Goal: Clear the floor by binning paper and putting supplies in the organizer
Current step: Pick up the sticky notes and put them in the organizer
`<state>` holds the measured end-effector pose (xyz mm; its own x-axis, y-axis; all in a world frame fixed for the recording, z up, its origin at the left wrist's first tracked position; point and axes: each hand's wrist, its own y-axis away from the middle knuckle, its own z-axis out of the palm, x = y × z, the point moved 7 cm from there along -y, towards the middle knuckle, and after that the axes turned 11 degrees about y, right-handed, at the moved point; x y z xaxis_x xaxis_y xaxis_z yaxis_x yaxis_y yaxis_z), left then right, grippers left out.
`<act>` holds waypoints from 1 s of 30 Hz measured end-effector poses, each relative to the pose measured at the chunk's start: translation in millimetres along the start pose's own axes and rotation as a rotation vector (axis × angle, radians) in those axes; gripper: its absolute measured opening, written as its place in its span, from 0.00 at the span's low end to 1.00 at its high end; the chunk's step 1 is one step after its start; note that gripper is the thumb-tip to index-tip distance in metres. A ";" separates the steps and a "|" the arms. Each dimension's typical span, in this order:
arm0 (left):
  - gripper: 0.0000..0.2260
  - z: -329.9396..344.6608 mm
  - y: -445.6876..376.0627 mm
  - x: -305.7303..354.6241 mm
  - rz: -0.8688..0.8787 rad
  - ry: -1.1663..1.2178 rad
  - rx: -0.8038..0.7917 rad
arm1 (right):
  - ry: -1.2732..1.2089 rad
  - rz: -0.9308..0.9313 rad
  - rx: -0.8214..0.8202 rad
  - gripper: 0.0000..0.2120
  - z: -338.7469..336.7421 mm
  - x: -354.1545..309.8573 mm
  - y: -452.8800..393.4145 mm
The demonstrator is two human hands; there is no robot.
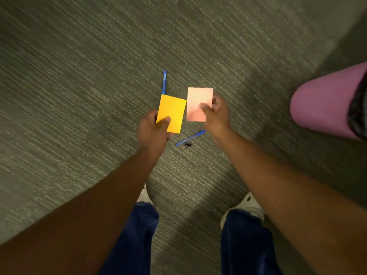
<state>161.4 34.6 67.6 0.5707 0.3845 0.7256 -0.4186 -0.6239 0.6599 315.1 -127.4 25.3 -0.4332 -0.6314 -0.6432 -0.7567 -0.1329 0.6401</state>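
At frame centre, both hands hold paper.
Left hand [152, 127] pinches orange note [171, 113]; right hand [217, 114], pinching pink note [199, 104], is nearer the purple bin [325, 104].

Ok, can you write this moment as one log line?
left hand: orange pad | right hand: pink pad | floor: two pens, clip

The room is dim and warm-toned, the carpet [79, 76] reading as muddy grey-green. A paler band of light runs diagonally across the lower middle of the frame, with soft shadow on either side of it. The whole picture is slightly smeared (the carpet ribs streak toward the upper left), and lines bow at the edges. The forearms at the bottom fall dark and soft.
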 end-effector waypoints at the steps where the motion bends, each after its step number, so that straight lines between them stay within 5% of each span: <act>1: 0.07 5.5 7.8 16.3 -0.008 0.047 -0.006 | -0.080 0.032 0.009 0.13 -11.7 -9.1 14.1; 8: 0.06 55.1 108.6 172.3 0.098 0.108 -0.143 | -0.412 0.011 0.053 0.08 -121.4 -113.9 121.3; 17: 0.07 187.4 286.7 340.1 0.286 0.031 -0.475 | -0.351 -0.239 0.289 0.15 -365.5 -249.4 240.9; 22: 0.04 275.0 393.3 386.6 0.313 0.043 -0.597 | -0.296 -0.315 0.386 0.16 -503.9 -259.1 310.0; 25: 0.02 333.1 468.6 412.4 0.376 -0.010 -0.700 | -0.240 -0.316 0.552 0.02 -600.4 -237.4 356.9; 30: 0.02 435.7 585.7 418.5 0.353 -0.108 -0.987 | -0.283 -0.211 0.860 0.16 -735.4 -171.6 433.0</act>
<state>462.9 -466.4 672.8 0.3439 0.1957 0.9184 -0.9351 0.1608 0.3159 421.8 -638.5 721.8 -0.2628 -0.4339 -0.8618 -0.8872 0.4597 0.0391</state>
